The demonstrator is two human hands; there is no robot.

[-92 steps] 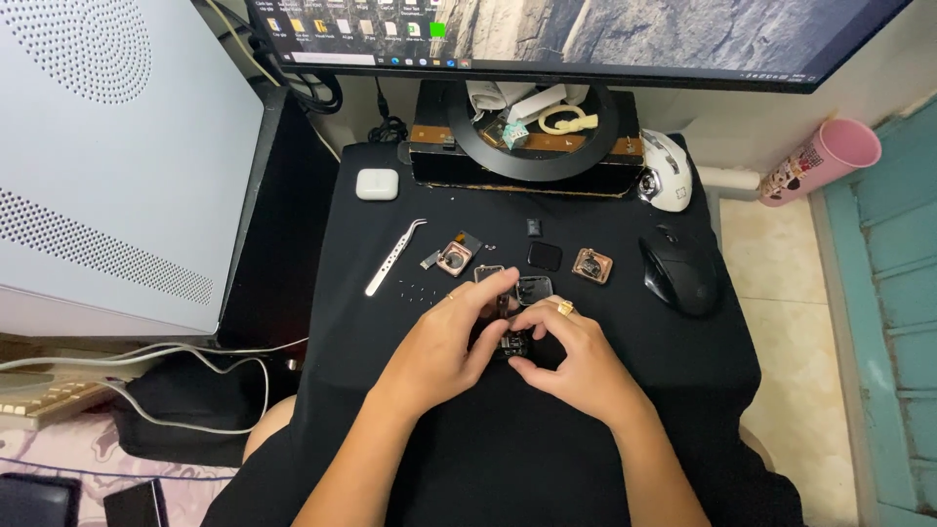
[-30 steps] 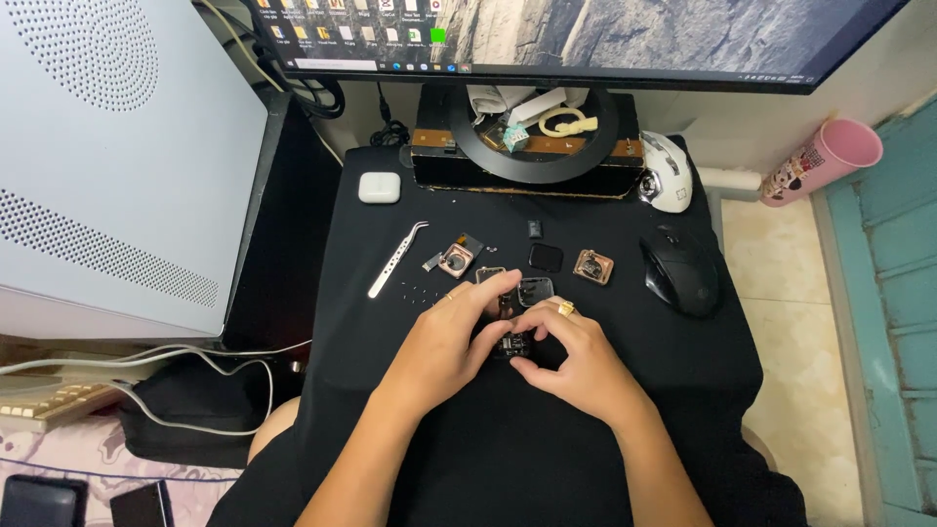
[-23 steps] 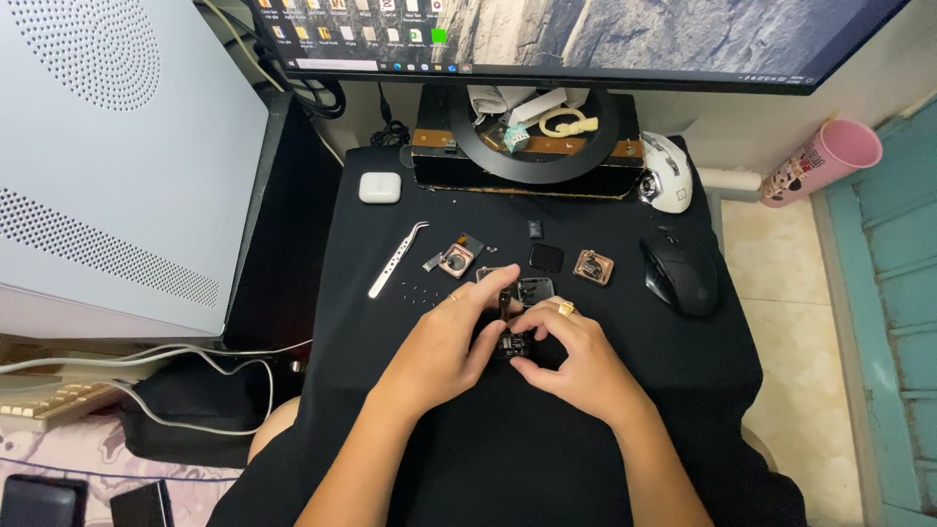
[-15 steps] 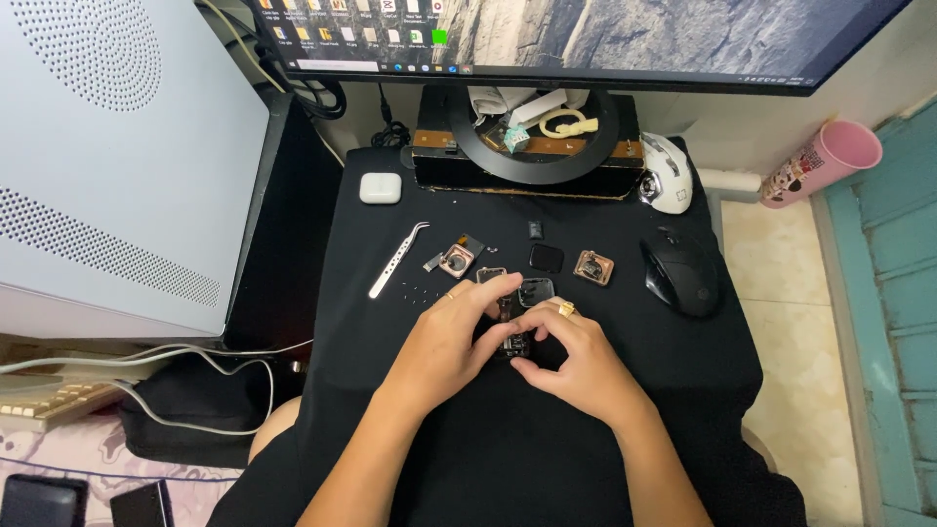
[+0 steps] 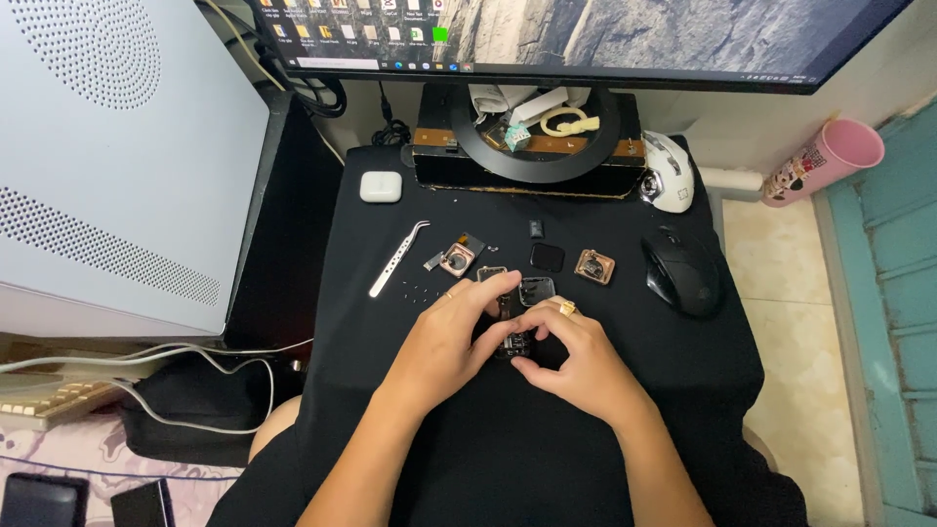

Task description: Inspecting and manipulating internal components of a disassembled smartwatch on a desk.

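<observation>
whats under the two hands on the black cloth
A small dark device shows between the left hand and right hand, over the black cloth. The fingers cover most of it.

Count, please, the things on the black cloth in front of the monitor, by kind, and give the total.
Computer mice: 2, one black and one white
Metal tweezers: 1
Small white case: 1
Loose small device parts near the hands: 5, among them a copper-coloured square part and a dark square part
Small dark device held by both hands: 1
Total: 10
</observation>
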